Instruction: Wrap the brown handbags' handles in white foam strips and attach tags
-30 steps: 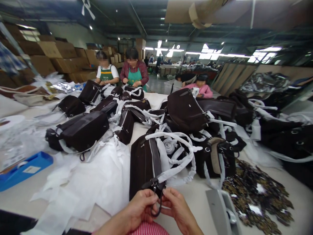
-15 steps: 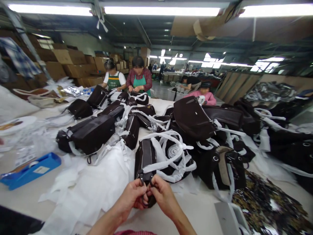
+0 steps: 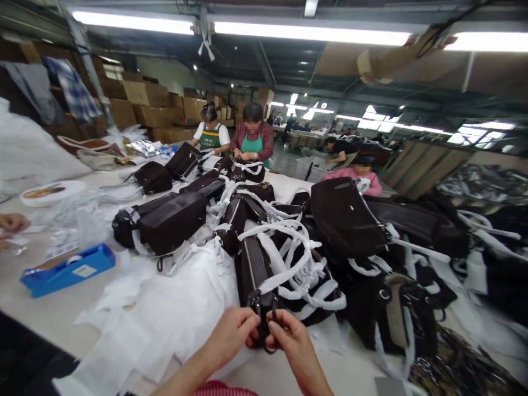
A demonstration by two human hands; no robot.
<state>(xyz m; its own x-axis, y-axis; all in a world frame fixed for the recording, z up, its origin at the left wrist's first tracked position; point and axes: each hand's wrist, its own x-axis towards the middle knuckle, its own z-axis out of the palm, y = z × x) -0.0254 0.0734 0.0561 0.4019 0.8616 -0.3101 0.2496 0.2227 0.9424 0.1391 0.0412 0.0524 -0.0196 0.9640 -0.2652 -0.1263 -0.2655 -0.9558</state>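
Observation:
A dark handbag (image 3: 251, 269) with a metal zipper lies before me, its handles wrapped in white padding (image 3: 284, 278). At its near end my left hand (image 3: 231, 334) is closed in a pinch; its fingertips cover what they grip. My right hand (image 3: 292, 336) pinches a thin black strap (image 3: 274, 311) that hangs in a small loop at the same end. The two hands are close together, with the dark end of the bag between them.
White wrapping sheets (image 3: 190, 291) spread left of the bag, near a blue tape dispenser (image 3: 78, 268). More dark bags (image 3: 346, 217) are heaped behind and right. Metal chains (image 3: 462, 357) lie at lower right. Another person's hand (image 3: 13, 223) shows at the left edge; co-workers sit across the table.
My view has turned left, so the scene sits farther right. My hands, which were nearly touching, are slightly farther apart. Another person's hand has come into view at the left.

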